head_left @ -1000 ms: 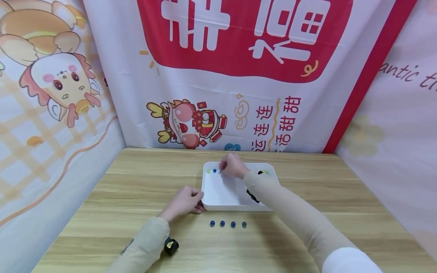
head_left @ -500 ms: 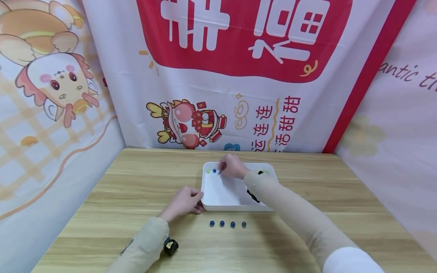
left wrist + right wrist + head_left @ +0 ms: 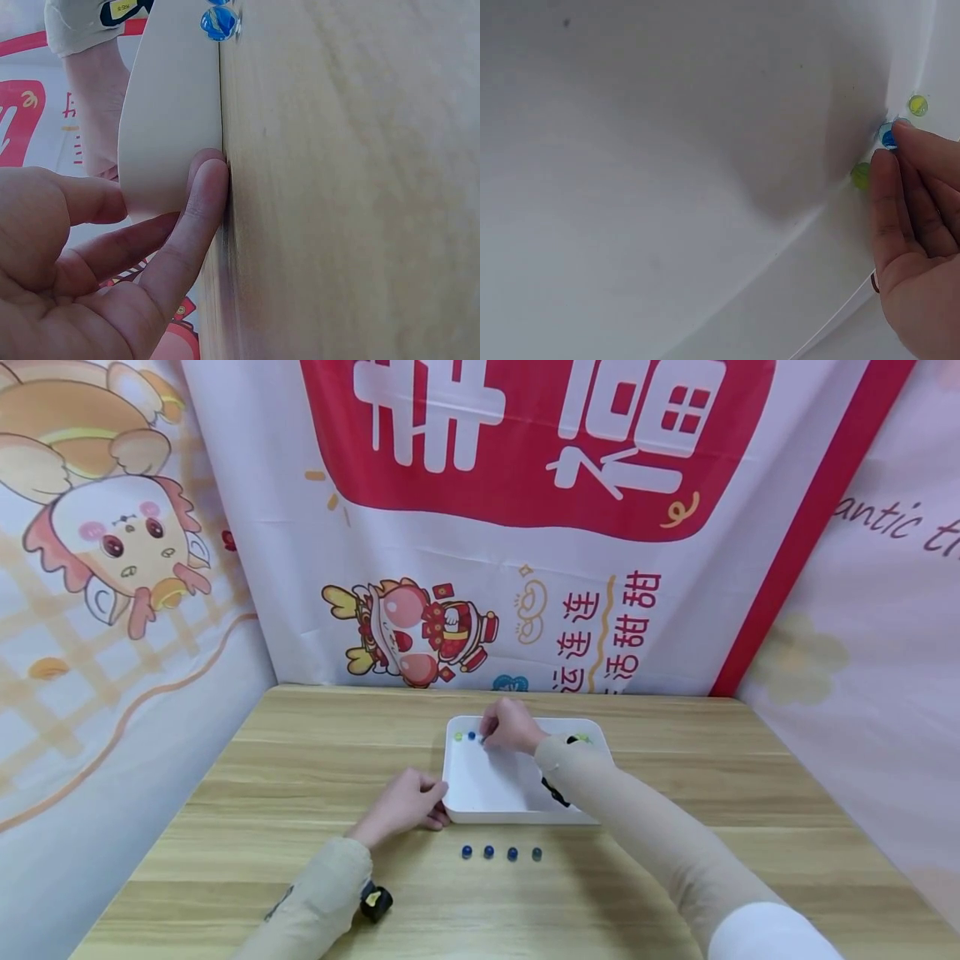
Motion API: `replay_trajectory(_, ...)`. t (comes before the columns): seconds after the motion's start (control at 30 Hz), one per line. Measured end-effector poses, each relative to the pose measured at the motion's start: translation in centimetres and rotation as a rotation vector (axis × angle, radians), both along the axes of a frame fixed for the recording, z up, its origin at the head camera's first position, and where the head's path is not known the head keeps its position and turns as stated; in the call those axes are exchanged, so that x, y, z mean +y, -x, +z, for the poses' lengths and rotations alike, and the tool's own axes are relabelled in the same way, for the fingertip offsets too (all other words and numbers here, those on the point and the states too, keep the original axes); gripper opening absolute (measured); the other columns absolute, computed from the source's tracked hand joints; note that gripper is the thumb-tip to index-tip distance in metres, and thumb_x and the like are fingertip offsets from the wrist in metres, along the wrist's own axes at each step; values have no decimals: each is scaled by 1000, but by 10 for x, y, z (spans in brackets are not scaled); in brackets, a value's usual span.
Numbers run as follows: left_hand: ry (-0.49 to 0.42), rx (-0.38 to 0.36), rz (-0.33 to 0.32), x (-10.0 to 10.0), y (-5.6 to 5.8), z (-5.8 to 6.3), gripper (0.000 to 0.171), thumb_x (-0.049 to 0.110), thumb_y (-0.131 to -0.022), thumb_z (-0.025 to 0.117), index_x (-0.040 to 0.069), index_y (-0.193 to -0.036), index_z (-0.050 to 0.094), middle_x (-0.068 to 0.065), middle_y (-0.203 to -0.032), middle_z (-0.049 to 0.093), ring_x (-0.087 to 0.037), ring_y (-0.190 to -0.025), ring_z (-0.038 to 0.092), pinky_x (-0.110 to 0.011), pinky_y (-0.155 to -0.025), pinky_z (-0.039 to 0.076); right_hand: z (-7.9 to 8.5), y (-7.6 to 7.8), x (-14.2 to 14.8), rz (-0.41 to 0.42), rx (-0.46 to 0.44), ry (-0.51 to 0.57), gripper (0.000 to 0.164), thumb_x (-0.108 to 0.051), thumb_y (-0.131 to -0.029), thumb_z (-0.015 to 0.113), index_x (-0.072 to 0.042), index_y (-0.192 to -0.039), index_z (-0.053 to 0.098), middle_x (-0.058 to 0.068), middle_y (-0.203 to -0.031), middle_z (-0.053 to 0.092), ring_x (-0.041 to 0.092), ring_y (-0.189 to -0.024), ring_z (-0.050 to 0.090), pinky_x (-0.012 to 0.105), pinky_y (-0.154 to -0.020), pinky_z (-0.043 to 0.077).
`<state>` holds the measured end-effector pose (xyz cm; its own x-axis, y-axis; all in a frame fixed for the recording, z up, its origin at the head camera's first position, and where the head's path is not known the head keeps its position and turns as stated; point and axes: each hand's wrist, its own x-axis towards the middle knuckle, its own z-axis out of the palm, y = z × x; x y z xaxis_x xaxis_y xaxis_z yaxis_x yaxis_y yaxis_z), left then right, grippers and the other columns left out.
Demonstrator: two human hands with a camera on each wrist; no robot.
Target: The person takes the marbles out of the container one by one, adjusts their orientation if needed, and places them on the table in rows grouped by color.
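Pale wood came largest: the table spread across the lower half of the head frame. White tray sat on it just right of centre, long axis left to right. Your left hand gripped the tray's lower-left corner, thumb at the rim, a finger low on the outer wall. Your right hand was inside, near the tray's upper wall, forearm slanting in from lower right. Row of four marbles lay below the tray, parallel to its long axis.

Single pieces last. Your right thumb and fingertips pinched a clear-and-blue marble. Key relation, by my judgement: it sat at your right hand's left edge, in line with a blue marble and, farther left, a yellow-green marble along that wall. Right hand was much the nearer. Right wrist frame showed a green marble beside your fingers; contact unclear.
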<state>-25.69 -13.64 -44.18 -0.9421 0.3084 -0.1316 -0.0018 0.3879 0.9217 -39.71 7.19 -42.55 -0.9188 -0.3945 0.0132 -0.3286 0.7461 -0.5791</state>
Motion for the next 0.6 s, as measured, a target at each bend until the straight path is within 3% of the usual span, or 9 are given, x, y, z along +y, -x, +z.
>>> replay_trajectory(0.3,-45,-10,14,4,-4,2,30,8,-102,49,-8,-86,69,-16,-77,69,-26,-70,69,-36,-65,62,1,-7,-3,7,-5,15,15,3,-77,82,-4,-89,77,2,-82,70,17,-74,63,27,-70,57)
replay_trajectory(0.6,-33,0,13,4,-4,2,31,8,-102,48,-8,-86,69,-16,-77,69,-26,-70,69,-35,-65,62,-1,-6,-4,52,44,8,14,5,-76,82,-5,-85,78,3,-79,71,15,-70,62,25,-65,56)
